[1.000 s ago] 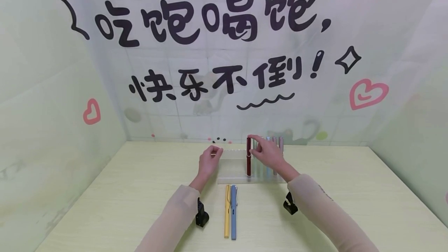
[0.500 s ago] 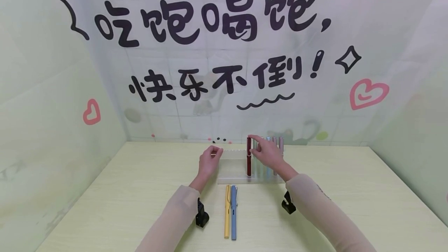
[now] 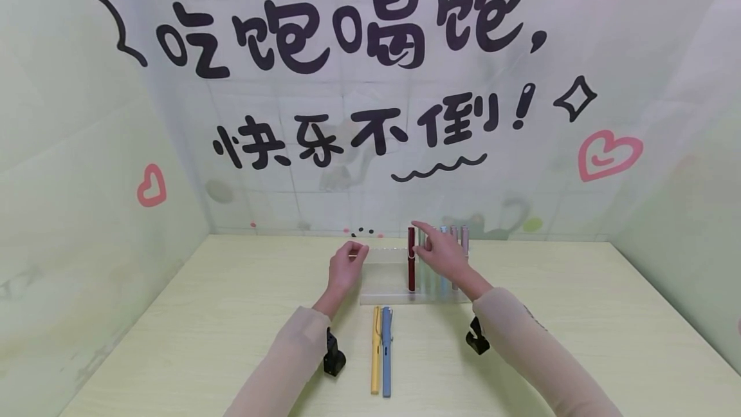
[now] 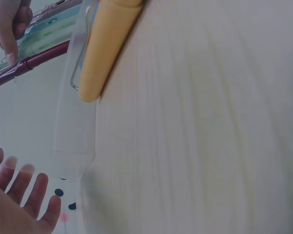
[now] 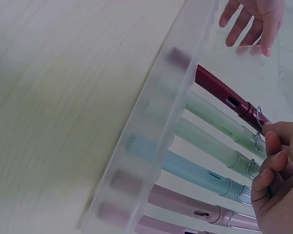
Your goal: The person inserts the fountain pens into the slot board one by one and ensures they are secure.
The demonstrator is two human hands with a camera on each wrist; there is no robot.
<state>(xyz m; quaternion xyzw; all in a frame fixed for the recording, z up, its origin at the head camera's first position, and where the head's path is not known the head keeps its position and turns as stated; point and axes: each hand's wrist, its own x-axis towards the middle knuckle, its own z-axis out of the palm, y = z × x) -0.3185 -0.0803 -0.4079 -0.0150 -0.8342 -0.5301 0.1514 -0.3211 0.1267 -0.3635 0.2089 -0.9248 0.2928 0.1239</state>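
Note:
A clear pen rack (image 3: 384, 298) stands at the back of the table. My left hand (image 3: 346, 270) pinches its left upper edge; in the right wrist view, fingers show through the clear panel. A dark red fountain pen (image 3: 411, 272) stands leaning in the rack, its lower end in the front ledge. Beside its cap is my right hand (image 3: 444, 255), index finger stretched out at the pen's top and thumb near the clip. Right of the red pen, several pastel pens stand in a row: green pens (image 5: 210, 117), a light blue pen (image 5: 200, 173) and pinkish ones (image 5: 185, 204).
In front of the rack, a yellow pen (image 3: 375, 356) and a blue pen (image 3: 386, 356) lie side by side on the wooden table (image 3: 202, 327). A printed cloth (image 3: 324, 204) hangs behind the rack. Both wrists carry small black cameras.
The right index finger has straightened and lifted slightly from the red pen's top. The pen, the rack and the left hand have stayed in place.

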